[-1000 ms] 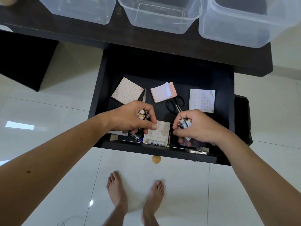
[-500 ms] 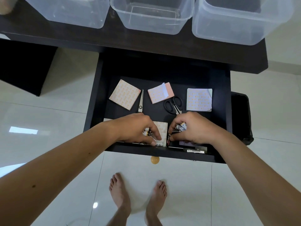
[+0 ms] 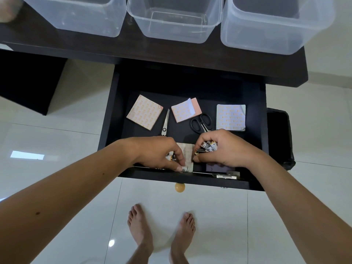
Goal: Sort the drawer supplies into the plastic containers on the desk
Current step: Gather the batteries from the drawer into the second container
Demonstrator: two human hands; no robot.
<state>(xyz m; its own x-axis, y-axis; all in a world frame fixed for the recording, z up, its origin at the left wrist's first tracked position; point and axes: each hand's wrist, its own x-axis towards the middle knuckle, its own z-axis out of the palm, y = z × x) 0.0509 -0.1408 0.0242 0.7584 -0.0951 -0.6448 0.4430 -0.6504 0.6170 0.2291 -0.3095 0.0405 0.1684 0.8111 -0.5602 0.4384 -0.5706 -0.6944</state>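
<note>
Now both hands clench batteries: left hand (image 3: 162,153) w/ some (mostly hidden), right hand (image 3: 226,149) a bunch, inside drawer (image 3: 112,111).

Your open black wooden drawer (image 3: 112,111) holds three square patterned sticky-note pads (image 3: 144,112) across the back, a slim silver blade (image 3: 165,121) between the first two, and black-handled scissors (image 3: 202,122) beside the third. Small cylindrical batteries (image 3: 209,146) are bunched at the front edge. Three clear plastic containers (image 3: 175,25) sit upright on the dark desk (image 3: 133,52).
</note>
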